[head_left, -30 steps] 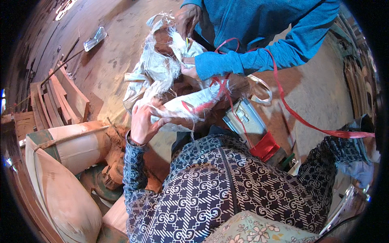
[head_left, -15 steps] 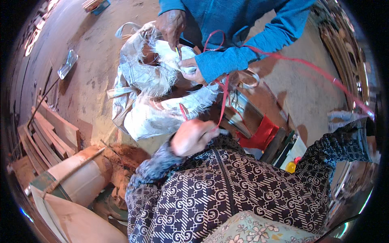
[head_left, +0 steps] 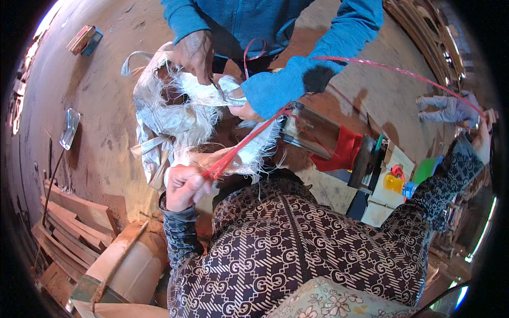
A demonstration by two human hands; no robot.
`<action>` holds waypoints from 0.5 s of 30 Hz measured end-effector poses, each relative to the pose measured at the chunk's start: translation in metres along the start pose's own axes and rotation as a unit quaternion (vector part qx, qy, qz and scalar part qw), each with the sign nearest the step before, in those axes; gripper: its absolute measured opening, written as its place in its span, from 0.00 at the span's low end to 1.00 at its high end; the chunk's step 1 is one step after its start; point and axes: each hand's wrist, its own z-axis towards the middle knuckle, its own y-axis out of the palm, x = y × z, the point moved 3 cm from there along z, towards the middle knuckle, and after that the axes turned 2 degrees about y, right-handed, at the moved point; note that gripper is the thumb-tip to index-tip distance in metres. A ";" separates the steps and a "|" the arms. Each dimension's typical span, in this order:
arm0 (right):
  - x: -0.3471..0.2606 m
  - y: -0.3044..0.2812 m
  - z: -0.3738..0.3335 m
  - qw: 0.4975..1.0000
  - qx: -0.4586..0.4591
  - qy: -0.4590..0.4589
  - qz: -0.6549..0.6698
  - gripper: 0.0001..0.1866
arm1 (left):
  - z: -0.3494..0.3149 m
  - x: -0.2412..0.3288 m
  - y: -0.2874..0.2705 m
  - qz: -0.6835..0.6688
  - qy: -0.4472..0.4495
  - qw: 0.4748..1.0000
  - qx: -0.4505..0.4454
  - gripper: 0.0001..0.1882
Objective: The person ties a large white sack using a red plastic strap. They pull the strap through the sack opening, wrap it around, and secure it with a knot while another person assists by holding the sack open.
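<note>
My left hand is closed around a strand of red plastic string, low beside the frayed edge of a white woven sack. Far out to the right, my raised right hand is closed on another stretch of the string, which runs taut across the co-worker's sleeve. Opposite me, a person in a blue jacket bends over the sack. One of their hands holds a thin tool, too small to name, against the frayed cloth. Their other hand grips the sack's edge.
At the lower left are stacked wooden boards and a large pale roll-shaped bundle. To the right lie a red cloth and a bottle of yellow liquid. A long-handled dustpan stands at the left. Another person is at the far right.
My left hand has moved left, drawing its red strand out long. My right hand has risen at the far right, and the string there is tighter. The view has shifted somewhat.
</note>
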 end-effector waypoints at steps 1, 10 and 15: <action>0.005 -0.009 0.004 0.995 -0.011 0.002 -0.100 0.21 | -0.001 0.006 0.026 0.068 -0.090 0.994 0.006 0.23; -0.011 0.049 -0.027 0.978 0.132 0.157 0.030 0.19 | 0.018 0.038 0.046 -0.137 0.156 0.967 -0.149 0.14; -0.030 0.128 -0.027 0.938 -0.009 0.179 0.296 0.20 | -0.020 0.102 0.014 -0.360 0.337 0.829 -0.264 0.15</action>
